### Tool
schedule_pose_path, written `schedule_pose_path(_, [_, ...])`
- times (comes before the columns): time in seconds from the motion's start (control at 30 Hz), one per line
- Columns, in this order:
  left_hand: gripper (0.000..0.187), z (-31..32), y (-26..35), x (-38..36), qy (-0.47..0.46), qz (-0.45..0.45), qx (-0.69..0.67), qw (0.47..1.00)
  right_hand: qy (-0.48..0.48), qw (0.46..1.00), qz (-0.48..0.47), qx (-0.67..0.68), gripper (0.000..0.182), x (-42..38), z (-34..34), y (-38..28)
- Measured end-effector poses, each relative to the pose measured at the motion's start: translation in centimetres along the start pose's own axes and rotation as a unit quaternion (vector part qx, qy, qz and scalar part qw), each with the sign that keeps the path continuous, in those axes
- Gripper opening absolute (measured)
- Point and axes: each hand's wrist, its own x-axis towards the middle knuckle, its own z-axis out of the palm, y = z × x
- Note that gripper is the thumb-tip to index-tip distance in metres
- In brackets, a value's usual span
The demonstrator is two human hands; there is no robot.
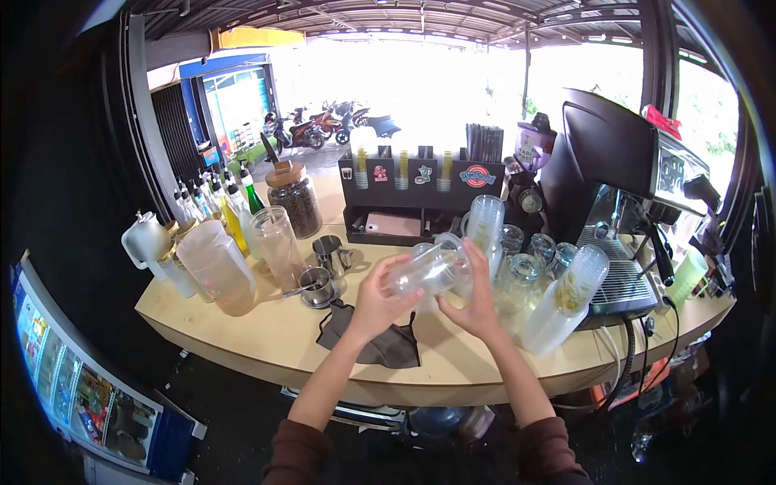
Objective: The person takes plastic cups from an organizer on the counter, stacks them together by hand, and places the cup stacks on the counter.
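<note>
The left hand [383, 297] holds one end of the tilted cup [422, 273], the right hand [477, 301] the other — likely to steady it — above the counter [449, 356].

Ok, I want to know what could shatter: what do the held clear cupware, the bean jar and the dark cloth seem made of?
Cupware: clear, shiny, probably plastic, possibly glass.
Bean jar: smooth, see-through glass or plastic, contents visible; its brown lid looks wooden.
Cloth: dull fabric, lying limp.
</note>
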Motion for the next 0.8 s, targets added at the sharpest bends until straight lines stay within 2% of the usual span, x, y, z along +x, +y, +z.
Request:
schedule_pose_path(0.03, [0.062, -0.4, -0.1, 0.1, -0.003, 0.044, 0.024, 0.999, -0.008, 0.993, 0.064, 0.097, 0.071, 0.0, -0.3, -0.4])
schedule_pose_path(0.07, [0.062, -0.7, -0.2, 0.1, -0.007, 0.087, 0.049, 0.995, -0.007, 0.993, 0.064, 0.096, 0.071, -0.1, -0.5, 0.0])
schedule_pose_path(0.1, [0.062, -0.9, -0.1, 0.1, -0.009, 0.088, 0.049, 0.995, -0.045, 0.96, 0.122, 0.25, 0.06, -0.1, -0.9, 0.7])
schedule_pose_path(0.13, [0.063, -1.0, 0.0, 0.1, -0.023, 0.131, 0.074, 0.988, -0.083, 0.897, 0.175, 0.396, 0.05, 0.0, -1.2, 1.2])
schedule_pose_path(0.17, [0.065, -1.0, 0.1, -0.1, -0.036, 0.171, 0.099, 0.98, -0.082, 0.898, 0.175, 0.396, 0.05, -0.1, -1.3, 1.4])
schedule_pose_path(0.2, [0.065, -0.8, 0.1, -0.2, -0.036, 0.171, 0.099, 0.98, -0.071, 0.895, 0.189, 0.397, 0.041, 0.1, -1.4, 1.4])
schedule_pose_path(0.27, [0.069, -0.2, 0.1, -0.6, 0.012, 0.112, 0.086, 0.99, -0.061, 0.893, 0.201, 0.398, 0.034, 0.2, -1.4, 0.9])
schedule_pose_path(0.3, [0.069, -0.2, -0.1, -0.5, 0.012, 0.114, 0.086, 0.99, -0.047, 0.894, 0.197, 0.401, 0.031, 0.3, -1.4, 0.3])
schedule_pose_path(0.37, [0.07, -0.4, -1.0, -0.3, -0.023, 0.016, -0.075, 0.997, -0.032, 0.894, 0.194, 0.403, 0.028, 0.4, -1.4, -0.3])
schedule_pose_path(0.4, [0.07, -0.6, -1.1, -0.3, -0.023, 0.016, -0.076, 0.997, -0.035, 0.899, 0.183, 0.396, 0.029, 0.3, -1.4, -0.5])
schedule_pose_path(0.5, [0.073, -1.3, -1.2, -0.3, -0.062, 0.061, -0.096, 0.992, -0.05, 0.903, 0.175, 0.39, 0.029, 0.3, -1.9, -0.6])
schedule_pose_path(0.57, [0.076, -1.7, -1.2, -0.2, -0.096, 0.169, 0.05, 0.98, -0.061, 0.901, 0.175, 0.391, 0.029, 0.3, -2.3, -0.4])
schedule_pose_path(0.6, [0.076, -1.5, -1.1, -0.4, -0.095, 0.169, 0.05, 0.98, -0.062, 0.902, 0.18, 0.387, 0.028, 0.3, -2.3, -0.3])
schedule_pose_path(0.67, [0.073, -0.7, -0.7, -1.1, -0.037, 0.157, 0.0, 0.987, -0.065, 0.902, 0.187, 0.384, 0.028, -0.1, -2.3, 0.1])
schedule_pose_path(0.8, [0.073, -1.7, -2.4, -0.7, -0.032, 0.128, -0.038, 0.991, -0.1, 0.918, 0.147, 0.355, 0.026, -1.3, -2.1, 0.7])
